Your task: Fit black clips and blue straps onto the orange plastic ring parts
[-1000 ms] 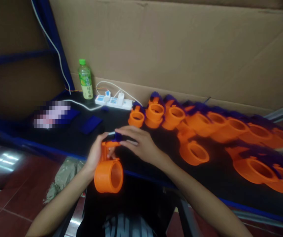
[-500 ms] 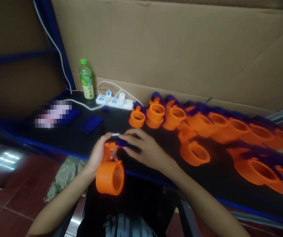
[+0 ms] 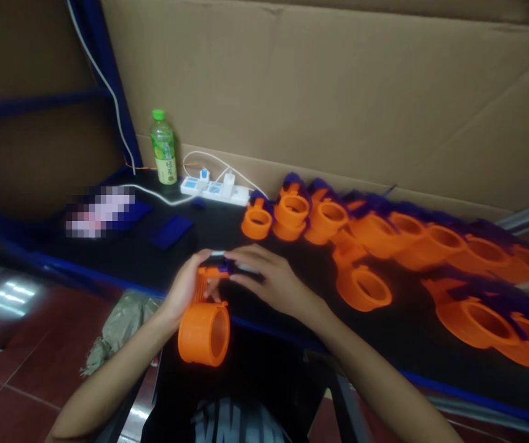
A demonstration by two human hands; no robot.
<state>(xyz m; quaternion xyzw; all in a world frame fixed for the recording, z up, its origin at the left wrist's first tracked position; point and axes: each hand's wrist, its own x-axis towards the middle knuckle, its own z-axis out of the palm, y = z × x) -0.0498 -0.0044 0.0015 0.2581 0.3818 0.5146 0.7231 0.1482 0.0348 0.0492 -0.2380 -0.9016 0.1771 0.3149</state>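
My left hand point(image 3: 186, 286) is closed around the ribbed upper part of an orange plastic piece point(image 3: 202, 335), whose wide open ring hangs below the fingers. At the top of that piece, my right hand point(image 3: 269, 277) pinches a small dark blue part point(image 3: 227, 266), mostly hidden behind its fingertips. A small white strip point(image 3: 217, 253) shows between the fingertips of both hands. Both hands are just above the front edge of the black table point(image 3: 264, 307). More orange ringed pieces point(image 3: 365, 288) with dark blue parts lie to the right.
A green-capped drink bottle point(image 3: 163, 147) stands at the back left, beside a white power strip point(image 3: 213, 189) with cables. A flat blue piece point(image 3: 171, 232) lies left of centre. Cardboard point(image 3: 315, 92) walls the back. A grey sack point(image 3: 119, 326) lies on the floor.
The fingers of my right hand have shifted slightly at the top of the orange piece. My left hand keeps its hold, and the ring has turned a little.
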